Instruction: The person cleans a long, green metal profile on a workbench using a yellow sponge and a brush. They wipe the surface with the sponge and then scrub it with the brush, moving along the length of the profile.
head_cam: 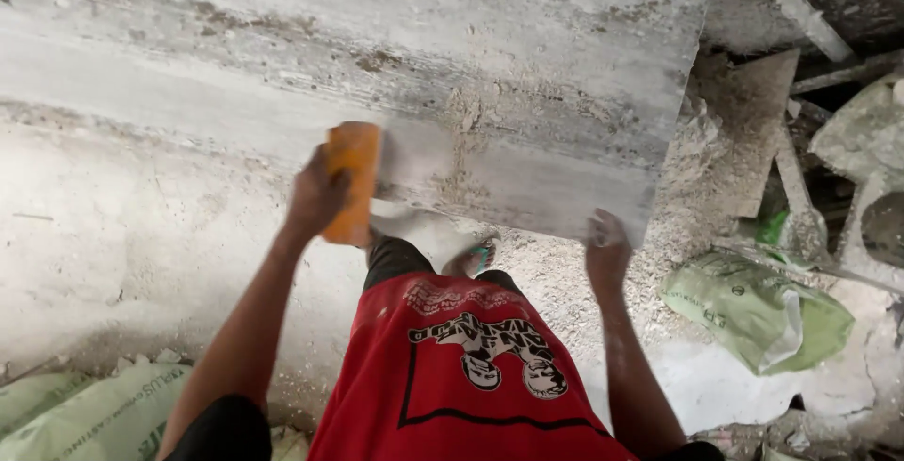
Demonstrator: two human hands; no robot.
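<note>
Your left hand [318, 195] grips a matt orange foam-like sanding block [352, 181] against the large grey stone-like slab [395, 65], dusty and rough; the green plastic sack [753, 308] looks woven.

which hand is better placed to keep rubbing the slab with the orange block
Left. The left hand already grips the orange block against the grey slab. The right hand holds no tool; it rests at the slab's lower corner, probably steadying it.

A worker in a red shirt [452, 395] with a black-and-white printed graphic, dark shorts [400, 258], arms bare and dust-coated.
</note>
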